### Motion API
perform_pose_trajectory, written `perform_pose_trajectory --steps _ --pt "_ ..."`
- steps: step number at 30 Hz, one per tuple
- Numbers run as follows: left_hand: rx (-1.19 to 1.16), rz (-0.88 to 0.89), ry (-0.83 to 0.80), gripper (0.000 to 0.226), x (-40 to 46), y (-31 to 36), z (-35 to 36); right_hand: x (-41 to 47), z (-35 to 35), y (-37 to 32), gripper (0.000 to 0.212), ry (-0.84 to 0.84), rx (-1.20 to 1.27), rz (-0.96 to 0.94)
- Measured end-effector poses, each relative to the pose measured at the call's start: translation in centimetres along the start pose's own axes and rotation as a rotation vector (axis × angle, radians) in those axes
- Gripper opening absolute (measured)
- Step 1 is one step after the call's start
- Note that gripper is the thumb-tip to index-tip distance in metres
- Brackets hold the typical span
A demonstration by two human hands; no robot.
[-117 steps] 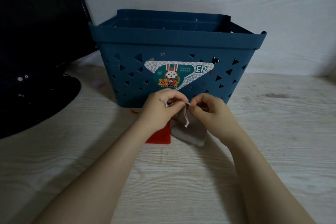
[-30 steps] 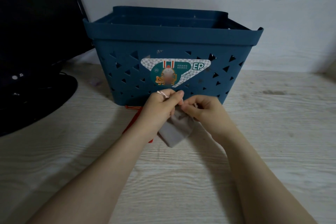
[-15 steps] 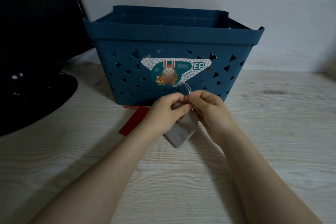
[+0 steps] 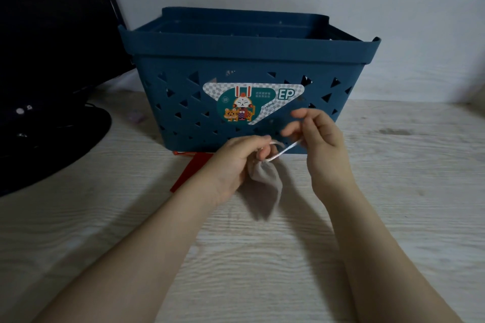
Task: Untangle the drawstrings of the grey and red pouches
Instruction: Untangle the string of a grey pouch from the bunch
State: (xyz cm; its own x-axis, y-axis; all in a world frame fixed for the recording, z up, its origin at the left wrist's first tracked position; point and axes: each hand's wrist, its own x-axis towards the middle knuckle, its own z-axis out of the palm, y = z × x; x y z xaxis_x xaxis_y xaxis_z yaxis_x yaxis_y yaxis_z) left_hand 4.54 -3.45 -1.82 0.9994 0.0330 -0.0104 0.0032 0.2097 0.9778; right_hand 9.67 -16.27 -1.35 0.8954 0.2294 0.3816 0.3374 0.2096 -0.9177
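Fingers of the left hand point(image 4: 233, 162) are curled tight round the gathered neck of the grey pouch point(image 4: 265, 189), which hangs limp just above the wooden table point(image 4: 393, 191), close to the front wall of the blue basket point(image 4: 236, 60). Thumb and forefinger of the right hand point(image 4: 319, 136) pinch the white drawstring point(image 4: 283, 151), pulled taut up and to the right, the other fingers spread loose. Partly hidden behind the left wrist, the red pouch point(image 4: 191, 173) lies flat on the table at the basket's foot. Both pouches look light, soft and floppy; the thin cord likely slips, so holding it near the neck seems wisest.
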Motion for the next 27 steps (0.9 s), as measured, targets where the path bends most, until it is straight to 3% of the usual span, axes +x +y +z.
perform_pose_trajectory --steps 2,5,10,13,16,21,27 --pt "0.292 0.047 0.077 0.046 0.1 -0.3 -0.1 -0.2 0.1 -0.1 0.021 -0.03 -0.048 -0.116" --pt "0.553 0.076 0.012 0.043 0.0 -0.8 0.2 -0.6 0.5 0.0 0.018 -0.105 -0.076 -0.18" --pt "0.686 0.107 -0.165 0.023 -0.6 -1.0 0.7 -1.0 1.2 0.2 0.018 -0.129 -0.057 -0.113" --pt "0.73 0.128 -0.198 0.035 -0.7 -0.9 0.4 -1.0 1.3 0.1 0.021 -0.13 0.024 -0.045" --pt "0.891 0.184 -0.174 0.034 -0.3 -1.2 0.0 -1.1 1.4 0.0 0.021 -0.141 0.03 0.033" --pt "0.751 0.209 0.048 0.032 0.3 -1.4 -0.3 -0.8 1.2 0.9 0.042 -0.121 -0.25 0.088" --pt "0.685 0.179 0.144 0.035 0.8 -1.1 -0.6 -1.1 1.5 0.8 0.03 -0.181 -0.495 -0.008"
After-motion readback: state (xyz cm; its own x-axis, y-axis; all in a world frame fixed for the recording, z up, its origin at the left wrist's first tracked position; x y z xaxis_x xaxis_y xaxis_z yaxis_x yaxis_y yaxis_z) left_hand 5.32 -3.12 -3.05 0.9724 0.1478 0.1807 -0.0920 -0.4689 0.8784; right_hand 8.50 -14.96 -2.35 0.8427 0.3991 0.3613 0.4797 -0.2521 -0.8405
